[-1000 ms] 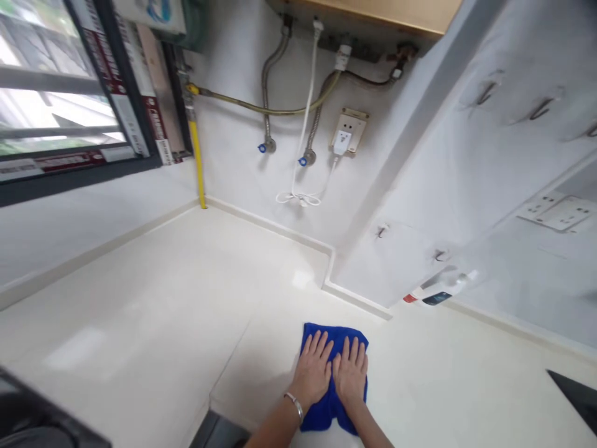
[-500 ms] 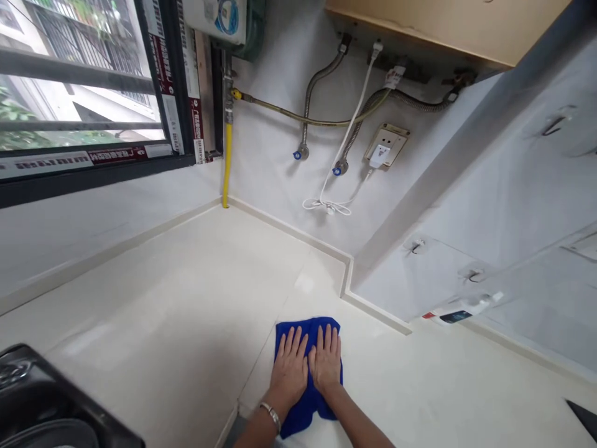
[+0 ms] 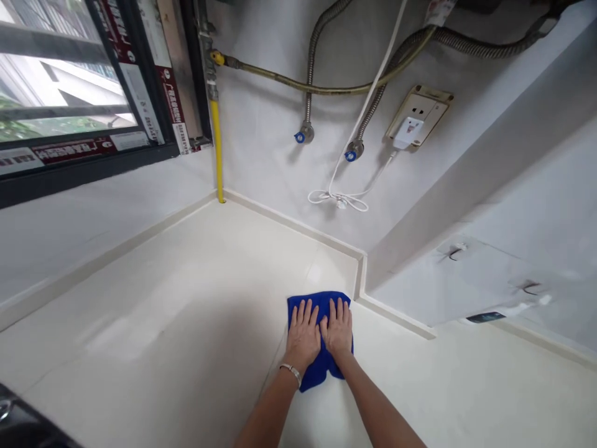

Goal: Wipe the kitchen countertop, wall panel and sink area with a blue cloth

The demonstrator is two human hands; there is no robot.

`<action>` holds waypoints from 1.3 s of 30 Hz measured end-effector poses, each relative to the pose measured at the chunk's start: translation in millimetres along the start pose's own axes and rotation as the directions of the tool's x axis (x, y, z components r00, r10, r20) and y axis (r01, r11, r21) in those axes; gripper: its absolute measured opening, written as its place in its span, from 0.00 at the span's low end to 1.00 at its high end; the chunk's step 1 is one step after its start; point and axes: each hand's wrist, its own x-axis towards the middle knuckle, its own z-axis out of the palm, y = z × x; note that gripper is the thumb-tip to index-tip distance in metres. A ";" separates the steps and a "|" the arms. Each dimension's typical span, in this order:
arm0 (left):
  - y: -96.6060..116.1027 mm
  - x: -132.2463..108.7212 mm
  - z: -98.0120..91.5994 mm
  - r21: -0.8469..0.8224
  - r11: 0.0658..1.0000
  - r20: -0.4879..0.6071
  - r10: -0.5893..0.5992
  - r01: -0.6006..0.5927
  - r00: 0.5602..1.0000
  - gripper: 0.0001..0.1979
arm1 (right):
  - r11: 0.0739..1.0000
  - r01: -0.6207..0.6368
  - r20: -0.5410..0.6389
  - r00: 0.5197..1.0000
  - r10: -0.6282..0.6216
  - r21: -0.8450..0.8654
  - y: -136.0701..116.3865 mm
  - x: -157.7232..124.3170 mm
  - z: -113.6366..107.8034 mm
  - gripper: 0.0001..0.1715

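A blue cloth (image 3: 321,367) lies spread on the cream countertop (image 3: 196,261), close to the jutting corner of the wall. Both hands rest flat on it, side by side. My left hand (image 3: 303,336), with a metal band on the wrist, presses on the cloth's left half with its fingers stretched out. On the right half lies my right hand (image 3: 338,330), its fingers also straight and slightly apart. Neither hand grips the cloth; the palms hide its middle.
A low raised edge (image 3: 289,221) runs along the walls. A yellow pipe (image 3: 217,149) meets the counter in the back corner. Looped white cable (image 3: 340,198) hangs below a socket (image 3: 420,115). Part of a black appliance (image 3: 28,420) shows at lower left, a window (image 3: 60,81) at upper left.
My hands and the cloth have slid forward along the counter, nearer the wall corner. The view has moved closer to the wall, and less of the black appliance shows.
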 end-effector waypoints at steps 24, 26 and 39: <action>-23.7 196.3 13.9 0.038 0.985 0.120 0.164 -0.170 0.979 0.29 | 0.970 -0.208 -0.221 0.947 0.231 0.124 9.3 161.6 12.7 0.36; -24.4 210.9 14.9 0.052 0.982 0.126 0.172 -0.180 0.977 0.28 | 0.965 -0.219 -0.216 0.944 0.247 0.145 10.7 173.1 12.3 0.36; -33.3 270.7 21.2 0.009 0.971 0.206 0.232 -0.239 0.951 0.28 | 0.937 -0.315 -0.192 0.921 0.340 0.151 9.5 218.8 15.5 0.37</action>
